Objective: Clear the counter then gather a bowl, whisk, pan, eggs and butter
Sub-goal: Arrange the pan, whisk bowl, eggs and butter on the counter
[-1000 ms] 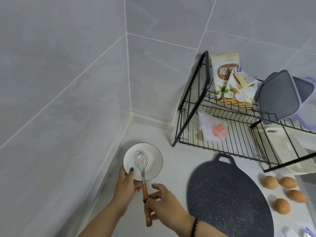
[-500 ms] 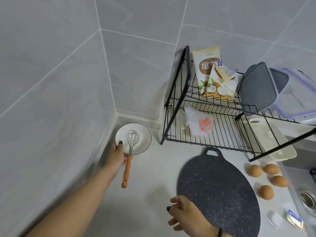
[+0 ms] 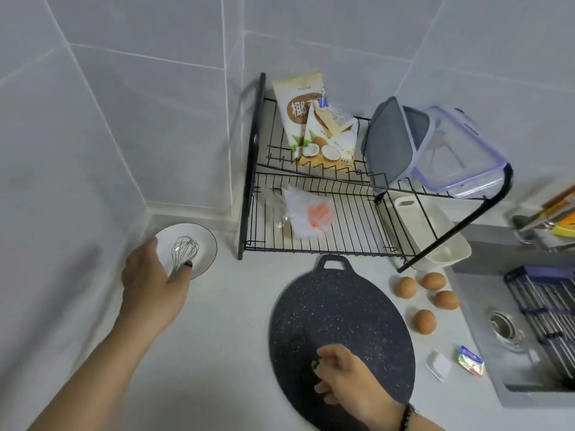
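A white bowl point(image 3: 203, 241) sits in the counter's corner with a wire whisk point(image 3: 184, 251) resting in it. My left hand point(image 3: 149, 278) grips the bowl's near-left rim, thumb inside beside the whisk's neck; the whisk's handle is hidden under my hand. A dark speckled flat pan point(image 3: 336, 309) lies in the middle of the counter. My right hand point(image 3: 345, 377) hovers over its near edge, fingers loosely curled and holding nothing. Several brown eggs point(image 3: 424, 321) lie right of the pan. A small wrapped butter pat point(image 3: 472, 359) lies near the sink's edge.
A black wire dish rack point(image 3: 249, 188) stands behind the pan, with coconut bags point(image 3: 314, 129), lidded containers point(image 3: 451, 150), a plastic bag point(image 3: 308, 216) and a white tray point(image 3: 435, 231). The sink point(image 3: 529, 334) is at the right. A small white packet point(image 3: 438, 365) lies beside the butter.
My right hand let go of the whisk and moved right, now over the pan's near edge. My left hand stays on the bowl and now covers the whisk's handle. The view turned right.
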Demonstrator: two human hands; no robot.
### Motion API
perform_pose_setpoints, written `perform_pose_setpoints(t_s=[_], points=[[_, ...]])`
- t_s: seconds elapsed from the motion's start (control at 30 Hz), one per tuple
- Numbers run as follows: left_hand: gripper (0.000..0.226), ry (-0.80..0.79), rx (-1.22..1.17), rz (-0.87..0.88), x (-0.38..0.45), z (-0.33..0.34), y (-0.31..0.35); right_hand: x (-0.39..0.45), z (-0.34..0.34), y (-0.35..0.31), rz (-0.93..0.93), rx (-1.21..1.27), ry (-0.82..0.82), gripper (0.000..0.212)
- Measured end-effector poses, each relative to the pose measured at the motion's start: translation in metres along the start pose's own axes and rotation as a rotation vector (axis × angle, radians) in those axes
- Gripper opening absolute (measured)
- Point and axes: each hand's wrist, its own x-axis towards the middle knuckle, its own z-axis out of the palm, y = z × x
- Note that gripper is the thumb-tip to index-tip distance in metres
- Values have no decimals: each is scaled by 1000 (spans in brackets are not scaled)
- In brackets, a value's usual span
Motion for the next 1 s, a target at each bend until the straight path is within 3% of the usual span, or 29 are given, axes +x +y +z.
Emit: perform_pose_setpoints(t_s=[0.07, 0.13, 0.27, 0.33, 0.43, 0.5, 0.57, 0.67, 0.77, 0.8, 0.87, 0.93, 1.0], points=[[58, -6, -29, 127, -30, 15, 23, 0, -24, 10, 20, 14, 48, 26], [50, -112, -116, 149, -56, 40, 34, 4, -44, 21, 12, 14, 133, 26], [44, -384, -173, -39, -96, 103, 40, 9, -83, 35, 9, -12, 312, 28], [19, -433, -144, -106, -105, 123, 36, 12, -98, 37, 1, 4, 362, 24], [16, -404, -109, -170, -111, 146, 23, 21, -113, 40, 22, -1, 400, 11], [8, -362, -72, -201, -113, 153, 17, 32, -119, 48, 48, -41, 414, 32], [19, -311, -25, -199, -115, 157, 13, 40, -124, 54, 59, -43, 438, 49], [30, -247, 23, -206, -118, 161, 10, 43, -128, 58, 75, 5, 488, 57], [13, -257, -16, -224, -122, 163, 4, 45, -130, 61, 82, 96, 473, 58], [6, -271, -53, -231, -122, 164, 2, 47, -130, 62, 78, 125, 459, 57], [14, -294, -99, -251, -122, 164, -1, 47, -130, 60, 81, 164, 449, 46], [4, -303, -120, -247, -119, 165, -3, 48, -130, 58, 61, 188, 469, 17], [7, -316, -118, -266, -115, 163, -5, 51, -130, 58, 53, 220, 486, 16]])
